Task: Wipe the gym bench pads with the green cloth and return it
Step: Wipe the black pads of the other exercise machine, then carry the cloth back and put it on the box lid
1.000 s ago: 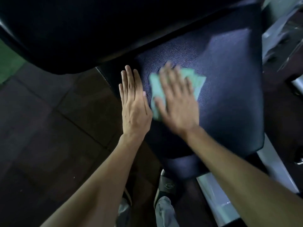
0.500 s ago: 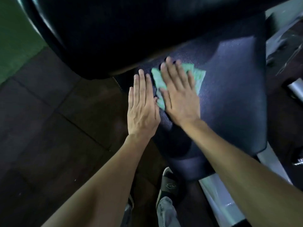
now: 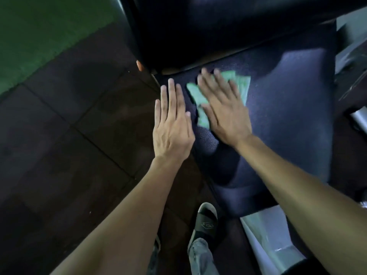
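Both hands lay flat: my right hand [image 3: 224, 110] pinned the limp green cloth [image 3: 200, 100] (light, palm-held) to the seat pad [image 3: 288, 116]; left hand [image 3: 172, 126] empty

The setting is a gym: a padded bench seat [image 3: 288, 120] in dark textured vinyl sits on a pale metal frame [image 3: 268, 241], with dark rubber floor tiles [image 3: 69, 145] and green turf [image 3: 39, 36] to its left.

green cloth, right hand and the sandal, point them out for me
green cloth [image 3: 243, 84], head view, far corner showing past the fingers
right hand [image 3: 226, 114], head view, back of the hand
sandal [image 3: 207, 221], head view, dark strap over the foot
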`<state>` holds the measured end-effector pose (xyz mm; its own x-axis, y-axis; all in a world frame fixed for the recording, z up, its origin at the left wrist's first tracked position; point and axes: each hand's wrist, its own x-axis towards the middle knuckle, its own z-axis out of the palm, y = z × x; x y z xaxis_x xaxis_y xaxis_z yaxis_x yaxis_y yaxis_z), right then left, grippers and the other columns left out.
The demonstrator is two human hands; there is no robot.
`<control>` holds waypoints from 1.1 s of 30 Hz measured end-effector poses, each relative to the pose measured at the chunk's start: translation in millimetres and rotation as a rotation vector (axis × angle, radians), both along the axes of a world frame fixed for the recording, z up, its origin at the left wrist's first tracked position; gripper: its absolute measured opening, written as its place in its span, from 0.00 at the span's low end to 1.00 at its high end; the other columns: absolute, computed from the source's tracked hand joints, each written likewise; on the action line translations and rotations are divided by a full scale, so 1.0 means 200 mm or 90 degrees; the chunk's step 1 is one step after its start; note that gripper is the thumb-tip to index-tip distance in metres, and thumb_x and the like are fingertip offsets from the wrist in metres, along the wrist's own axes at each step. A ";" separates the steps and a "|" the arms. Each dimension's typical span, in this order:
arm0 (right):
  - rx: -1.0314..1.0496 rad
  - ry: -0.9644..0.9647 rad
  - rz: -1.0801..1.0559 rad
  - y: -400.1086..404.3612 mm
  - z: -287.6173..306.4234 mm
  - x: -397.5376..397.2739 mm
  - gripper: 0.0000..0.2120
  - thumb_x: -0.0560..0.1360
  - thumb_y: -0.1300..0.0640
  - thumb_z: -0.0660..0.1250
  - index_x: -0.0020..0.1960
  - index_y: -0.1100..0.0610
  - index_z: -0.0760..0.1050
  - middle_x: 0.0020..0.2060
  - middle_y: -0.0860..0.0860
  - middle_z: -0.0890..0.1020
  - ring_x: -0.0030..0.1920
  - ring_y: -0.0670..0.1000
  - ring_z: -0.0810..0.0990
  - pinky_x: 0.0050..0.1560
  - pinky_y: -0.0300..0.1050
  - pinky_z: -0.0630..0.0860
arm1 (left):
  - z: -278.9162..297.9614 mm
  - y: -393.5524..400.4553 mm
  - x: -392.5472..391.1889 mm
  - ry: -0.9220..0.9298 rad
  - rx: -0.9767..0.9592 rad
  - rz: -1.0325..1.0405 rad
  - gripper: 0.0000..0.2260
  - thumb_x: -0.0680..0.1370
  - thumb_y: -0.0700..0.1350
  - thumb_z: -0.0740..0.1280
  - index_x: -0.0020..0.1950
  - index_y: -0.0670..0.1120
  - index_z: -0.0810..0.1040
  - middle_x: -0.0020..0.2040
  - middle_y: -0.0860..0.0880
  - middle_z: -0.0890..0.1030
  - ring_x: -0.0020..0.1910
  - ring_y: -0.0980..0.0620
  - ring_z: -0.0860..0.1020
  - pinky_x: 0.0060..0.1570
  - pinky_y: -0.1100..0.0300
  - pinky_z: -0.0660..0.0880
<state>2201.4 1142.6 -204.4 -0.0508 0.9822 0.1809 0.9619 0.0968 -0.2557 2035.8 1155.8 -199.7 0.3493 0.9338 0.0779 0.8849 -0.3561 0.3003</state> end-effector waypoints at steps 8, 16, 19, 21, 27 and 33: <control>-0.163 0.390 -0.114 -0.50 0.25 -0.30 0.27 0.85 0.40 0.49 0.78 0.53 0.68 0.77 0.48 0.71 0.79 0.51 0.67 0.77 0.56 0.67 | 0.32 -0.19 -0.38 0.017 -0.128 -0.033 0.25 0.83 0.47 0.56 0.80 0.42 0.63 0.81 0.40 0.61 0.80 0.44 0.62 0.79 0.48 0.59; -0.209 0.393 0.192 -0.24 1.23 -1.09 0.18 0.85 0.56 0.59 0.74 0.56 0.70 0.67 0.50 0.77 0.67 0.47 0.77 0.69 0.44 0.74 | 1.17 -0.32 -1.21 -0.031 -0.148 0.200 0.16 0.80 0.47 0.62 0.67 0.46 0.77 0.64 0.48 0.80 0.63 0.46 0.77 0.65 0.52 0.70; -0.254 0.354 0.316 -0.16 1.57 -1.48 0.18 0.85 0.56 0.60 0.74 0.55 0.70 0.64 0.48 0.77 0.63 0.49 0.79 0.65 0.51 0.78 | 1.50 -0.38 -1.67 -0.056 -0.138 0.323 0.14 0.82 0.48 0.61 0.65 0.47 0.77 0.61 0.50 0.80 0.61 0.47 0.76 0.64 0.51 0.70; -0.269 0.347 0.384 -0.13 1.77 -1.76 0.19 0.85 0.53 0.58 0.74 0.55 0.70 0.64 0.48 0.77 0.63 0.48 0.79 0.65 0.52 0.79 | 1.70 -0.45 -1.99 -0.073 -0.128 0.394 0.13 0.82 0.48 0.60 0.64 0.48 0.78 0.61 0.49 0.80 0.61 0.47 0.77 0.63 0.50 0.71; -0.290 0.339 0.585 -0.10 2.17 -2.83 0.17 0.86 0.53 0.55 0.73 0.51 0.71 0.63 0.45 0.78 0.60 0.45 0.81 0.62 0.47 0.79 | 2.08 -0.77 -2.97 -0.133 -0.097 0.597 0.12 0.82 0.48 0.62 0.62 0.47 0.79 0.59 0.49 0.81 0.59 0.47 0.78 0.62 0.49 0.73; -0.281 0.283 0.829 -0.23 2.37 -3.99 0.17 0.85 0.57 0.57 0.73 0.50 0.70 0.61 0.43 0.76 0.60 0.47 0.79 0.59 0.45 0.76 | 2.31 -1.23 -3.84 -0.184 -0.033 0.839 0.11 0.82 0.48 0.62 0.61 0.48 0.79 0.57 0.50 0.81 0.58 0.48 0.78 0.62 0.48 0.74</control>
